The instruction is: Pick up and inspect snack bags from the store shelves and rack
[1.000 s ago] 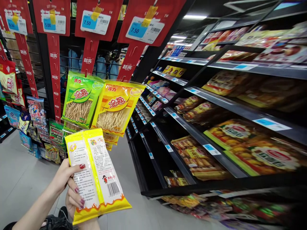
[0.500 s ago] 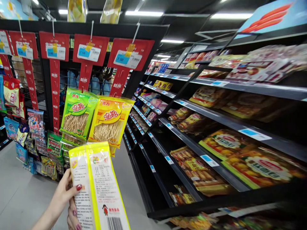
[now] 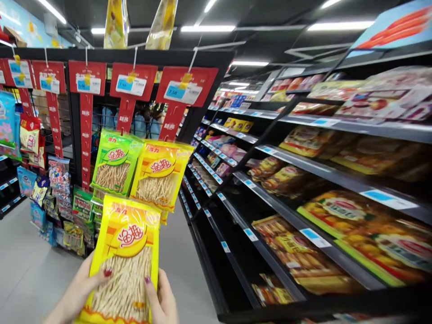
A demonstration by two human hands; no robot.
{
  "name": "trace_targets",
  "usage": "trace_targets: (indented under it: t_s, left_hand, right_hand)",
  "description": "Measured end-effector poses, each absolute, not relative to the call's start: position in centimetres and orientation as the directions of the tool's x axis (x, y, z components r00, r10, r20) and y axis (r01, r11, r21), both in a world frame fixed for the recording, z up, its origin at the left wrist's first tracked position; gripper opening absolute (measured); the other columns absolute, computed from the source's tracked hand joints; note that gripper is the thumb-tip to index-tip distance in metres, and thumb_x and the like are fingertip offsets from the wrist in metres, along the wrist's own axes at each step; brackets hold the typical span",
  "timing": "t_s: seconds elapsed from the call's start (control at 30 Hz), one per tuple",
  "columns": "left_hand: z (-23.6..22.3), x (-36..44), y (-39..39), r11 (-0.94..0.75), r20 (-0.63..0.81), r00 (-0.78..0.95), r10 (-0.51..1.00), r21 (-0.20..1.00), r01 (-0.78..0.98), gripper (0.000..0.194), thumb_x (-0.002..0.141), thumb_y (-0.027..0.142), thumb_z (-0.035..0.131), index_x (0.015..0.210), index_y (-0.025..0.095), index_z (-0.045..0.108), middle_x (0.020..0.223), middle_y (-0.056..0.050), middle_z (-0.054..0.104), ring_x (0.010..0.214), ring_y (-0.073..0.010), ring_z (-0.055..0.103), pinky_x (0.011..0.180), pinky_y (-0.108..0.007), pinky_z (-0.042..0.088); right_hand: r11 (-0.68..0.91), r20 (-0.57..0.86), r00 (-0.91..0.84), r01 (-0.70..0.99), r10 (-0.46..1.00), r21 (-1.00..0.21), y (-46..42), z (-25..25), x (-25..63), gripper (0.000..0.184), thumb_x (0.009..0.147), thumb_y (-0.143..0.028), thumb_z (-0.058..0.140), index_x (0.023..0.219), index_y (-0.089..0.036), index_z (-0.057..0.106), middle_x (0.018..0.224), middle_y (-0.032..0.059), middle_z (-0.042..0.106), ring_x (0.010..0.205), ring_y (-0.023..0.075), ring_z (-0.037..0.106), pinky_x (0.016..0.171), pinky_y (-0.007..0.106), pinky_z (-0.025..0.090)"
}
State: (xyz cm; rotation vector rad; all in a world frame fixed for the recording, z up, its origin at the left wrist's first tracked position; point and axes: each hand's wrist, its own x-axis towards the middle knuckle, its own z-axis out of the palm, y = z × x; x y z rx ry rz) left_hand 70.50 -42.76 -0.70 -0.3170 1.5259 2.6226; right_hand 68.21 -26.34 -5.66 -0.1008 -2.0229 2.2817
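Held up between both my hands is a yellow snack bag (image 3: 130,238), its printed front with a clear window facing me and pale thin sticks showing inside. My left hand (image 3: 83,283) grips its left edge, thumb across the front. On the right edge my right hand (image 3: 162,297) is closed, with the thumb pressed on the front and the fingers behind. Just beyond hang a matching yellow bag (image 3: 160,175) and a green bag (image 3: 116,164) of similar sticks, below red strips with price cards.
More small snack packs (image 3: 62,198) hang on the rack to the left. Along the right runs a long black shelf unit (image 3: 243,225) with packaged breads (image 3: 324,211) and blue price tags. A grey floor (image 3: 30,274) lies below.
The snack bag has been turned from its white printed back to its front. My right hand has come onto its right edge. The view has shifted slightly.
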Motion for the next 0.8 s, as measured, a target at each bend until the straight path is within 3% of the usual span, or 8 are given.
trace_targets:
  t_s: [0.2,0.43,0.67,0.8]
  left_hand:
    - [-0.3,71.0,-43.1,-0.598,-0.368,-0.93,-0.006,0.747,-0.292,0.067,0.063,0.027,0.078,0.123,0.014,0.053,0.117,-0.013,0.067,0.109,-0.0302,0.06,0.095,-0.038,0.047]
    - [-0.5,71.3,-43.4,-0.613,-0.402,-0.915,-0.006,0.725,-0.315,0.079,0.062,0.025,0.078,0.131,0.013,0.043,0.115,-0.014,0.068,0.109,-0.0306,0.061,0.094,-0.039,0.048]
    - [-0.6,71.4,-43.6,-0.612,-0.399,-0.917,-0.004,0.727,-0.313,0.067,0.062,0.024,0.079,0.123,0.015,0.053,0.115,-0.011,0.068,0.109,-0.0299,0.061,0.096,-0.038,0.047]
    - [-0.7,71.4,-43.7,-0.607,-0.389,-0.921,0.014,0.729,-0.317,0.059,0.064,0.025,0.078,0.119,0.015,0.057,0.115,-0.011,0.068,0.108,-0.0296,0.061,0.095,-0.038,0.047]
  right_hand:
    - [-0.303,-0.07,-0.997,0.074,-0.023,-0.95,-26.2,-3.3,69.5,0.035,0.073,-0.05,0.066,0.092,-0.021,0.058,0.088,0.005,0.068,0.083,0.0224,0.063,0.071,0.028,0.052]
    - [-0.318,-0.071,-0.997,0.075,-0.023,-0.945,-26.7,-3.6,70.1,0.033,0.076,-0.048,0.064,0.094,-0.02,0.057,0.09,0.0051,0.067,0.086,0.0224,0.063,0.077,0.03,0.053]
    - [-0.331,-0.072,-0.994,0.096,-0.082,-0.939,-26.6,-4.8,69.9,0.034,0.078,-0.048,0.063,0.095,-0.02,0.056,0.089,0.0057,0.066,0.087,0.0231,0.063,0.076,0.031,0.054]
    - [-0.343,-0.091,-0.995,0.1,-0.043,-0.934,-26.8,-4.3,70.1,0.032,0.077,-0.047,0.064,0.094,-0.021,0.056,0.09,0.005,0.066,0.087,0.0229,0.062,0.077,0.032,0.053]
